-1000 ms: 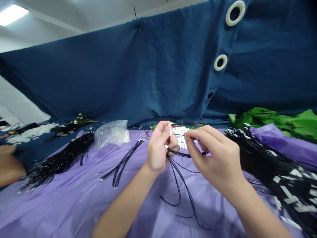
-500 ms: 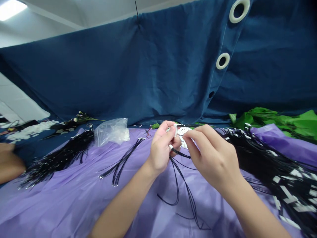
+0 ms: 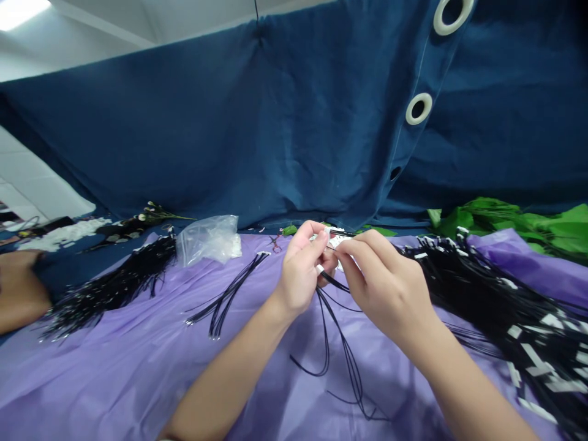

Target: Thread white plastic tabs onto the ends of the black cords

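Observation:
My left hand (image 3: 301,272) is closed in front of me, holding a small white connector (image 3: 327,231) between thumb and index finger. A second white connector (image 3: 320,269) with black wires sticks out lower in the same hand, and more loose wires (image 3: 351,361) hang below it onto the purple sheet. My right hand (image 3: 390,285) pinches the end of a thin black wire (image 3: 331,248) close to the upper connector. Whether the wire tip is inside the connector I cannot tell. Behind the hands, white pieces (image 3: 340,233) are partly hidden.
A small bundle of black wires (image 3: 225,294) lies on the purple sheet (image 3: 151,373), beside a clear plastic bag (image 3: 206,240). Large wire heaps lie left (image 3: 119,278) and right (image 3: 478,288). Red-handled scissors (image 3: 276,244) are farther back. Another person's arm (image 3: 21,291) shows at left.
My right hand has moved slightly left, bringing the wire closer to the white connector. The other person's arm at left has shifted. The whole view has tilted a little.

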Action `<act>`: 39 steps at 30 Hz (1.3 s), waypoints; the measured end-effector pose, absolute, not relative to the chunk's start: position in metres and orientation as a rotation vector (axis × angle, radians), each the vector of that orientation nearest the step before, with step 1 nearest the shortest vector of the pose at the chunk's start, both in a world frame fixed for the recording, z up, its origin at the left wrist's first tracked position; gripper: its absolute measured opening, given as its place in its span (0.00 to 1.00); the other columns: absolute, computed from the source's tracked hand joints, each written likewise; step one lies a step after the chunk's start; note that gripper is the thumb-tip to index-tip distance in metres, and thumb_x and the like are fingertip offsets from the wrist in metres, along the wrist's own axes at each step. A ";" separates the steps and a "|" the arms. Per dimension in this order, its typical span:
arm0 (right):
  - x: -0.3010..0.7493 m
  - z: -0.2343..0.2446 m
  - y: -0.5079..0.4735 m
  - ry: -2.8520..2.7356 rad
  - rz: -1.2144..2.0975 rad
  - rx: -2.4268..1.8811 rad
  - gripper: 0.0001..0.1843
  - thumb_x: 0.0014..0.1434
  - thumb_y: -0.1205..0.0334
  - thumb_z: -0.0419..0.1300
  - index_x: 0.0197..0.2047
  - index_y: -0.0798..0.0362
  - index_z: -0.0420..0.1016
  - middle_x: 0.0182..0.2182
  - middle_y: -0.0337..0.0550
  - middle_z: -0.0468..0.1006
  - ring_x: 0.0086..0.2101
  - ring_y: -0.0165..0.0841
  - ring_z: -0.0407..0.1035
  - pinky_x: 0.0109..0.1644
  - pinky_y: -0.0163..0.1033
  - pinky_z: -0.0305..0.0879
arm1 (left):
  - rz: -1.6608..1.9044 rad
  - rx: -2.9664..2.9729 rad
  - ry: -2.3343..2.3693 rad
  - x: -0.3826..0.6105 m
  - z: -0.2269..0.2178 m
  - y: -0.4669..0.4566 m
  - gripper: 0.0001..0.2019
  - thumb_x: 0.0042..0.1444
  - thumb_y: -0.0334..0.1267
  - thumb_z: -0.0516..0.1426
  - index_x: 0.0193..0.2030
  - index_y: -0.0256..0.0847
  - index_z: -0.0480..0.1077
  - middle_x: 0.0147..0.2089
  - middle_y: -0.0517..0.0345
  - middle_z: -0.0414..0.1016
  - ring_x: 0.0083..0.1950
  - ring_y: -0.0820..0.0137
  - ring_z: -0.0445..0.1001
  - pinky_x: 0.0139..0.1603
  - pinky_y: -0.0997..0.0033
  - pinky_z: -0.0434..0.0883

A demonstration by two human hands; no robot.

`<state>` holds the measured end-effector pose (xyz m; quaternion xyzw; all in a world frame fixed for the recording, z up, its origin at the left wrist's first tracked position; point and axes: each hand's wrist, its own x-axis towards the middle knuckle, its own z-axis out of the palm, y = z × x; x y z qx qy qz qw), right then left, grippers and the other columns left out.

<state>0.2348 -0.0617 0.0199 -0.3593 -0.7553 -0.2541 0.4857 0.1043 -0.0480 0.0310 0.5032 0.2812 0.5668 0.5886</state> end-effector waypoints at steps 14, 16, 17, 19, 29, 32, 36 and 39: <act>0.232 0.027 -0.091 -2.179 -0.136 -0.911 0.06 0.62 0.65 0.59 0.32 0.52 0.71 0.26 0.37 0.72 0.23 0.27 0.64 0.25 0.35 0.53 | 1.501 0.865 0.798 0.103 0.035 -0.030 0.08 0.61 0.38 0.53 0.33 0.40 0.58 0.19 0.69 0.54 0.14 0.83 0.47 0.16 0.84 0.47; 0.227 0.022 -0.088 -2.212 -0.098 -1.073 0.05 0.60 0.63 0.61 0.32 0.53 0.72 0.27 0.37 0.73 0.22 0.28 0.64 0.24 0.35 0.50 | 1.530 0.858 0.793 0.103 0.033 -0.030 0.08 0.61 0.38 0.53 0.33 0.40 0.57 0.19 0.69 0.54 0.15 0.84 0.47 0.16 0.85 0.48; 0.225 0.021 -0.086 -2.197 -0.102 -1.151 0.04 0.59 0.63 0.61 0.33 0.53 0.72 0.27 0.38 0.74 0.22 0.29 0.65 0.24 0.35 0.49 | 1.543 0.863 0.792 0.103 0.032 -0.030 0.08 0.61 0.38 0.53 0.33 0.40 0.57 0.20 0.69 0.54 0.15 0.84 0.47 0.16 0.85 0.48; 0.221 0.019 -0.083 -2.171 -0.078 -1.262 0.05 0.60 0.64 0.59 0.31 0.54 0.71 0.27 0.40 0.74 0.23 0.30 0.66 0.25 0.35 0.49 | 1.561 0.880 0.793 0.102 0.031 -0.030 0.08 0.61 0.38 0.53 0.33 0.40 0.57 0.20 0.69 0.54 0.15 0.84 0.48 0.16 0.85 0.47; 0.233 0.029 -0.074 -1.950 0.494 -1.119 0.10 0.59 0.64 0.58 0.26 0.51 0.74 0.22 0.31 0.74 0.22 0.22 0.63 0.29 0.30 0.56 | 1.608 0.935 0.798 0.099 0.031 -0.025 0.07 0.62 0.39 0.53 0.35 0.41 0.58 0.19 0.69 0.54 0.16 0.83 0.46 0.16 0.85 0.48; 0.233 0.031 -0.074 -1.861 0.674 -1.125 0.10 0.57 0.64 0.60 0.24 0.53 0.75 0.18 0.33 0.71 0.21 0.23 0.62 0.27 0.30 0.57 | 1.610 0.967 0.791 0.099 0.029 -0.024 0.08 0.62 0.41 0.53 0.35 0.42 0.59 0.19 0.69 0.54 0.16 0.83 0.47 0.16 0.86 0.49; 0.233 0.034 -0.073 -1.735 1.075 -1.144 0.10 0.55 0.59 0.61 0.26 0.55 0.76 0.18 0.35 0.71 0.20 0.26 0.68 0.23 0.30 0.60 | 1.616 1.056 0.782 0.098 0.027 -0.023 0.09 0.62 0.42 0.53 0.35 0.42 0.59 0.18 0.69 0.53 0.16 0.82 0.48 0.16 0.85 0.50; 0.234 0.036 -0.071 -1.656 1.285 -1.123 0.11 0.56 0.57 0.62 0.28 0.56 0.74 0.20 0.36 0.74 0.20 0.27 0.70 0.23 0.29 0.64 | 1.608 1.142 0.761 0.096 0.025 -0.022 0.10 0.62 0.44 0.54 0.36 0.43 0.59 0.17 0.70 0.53 0.16 0.81 0.48 0.15 0.85 0.50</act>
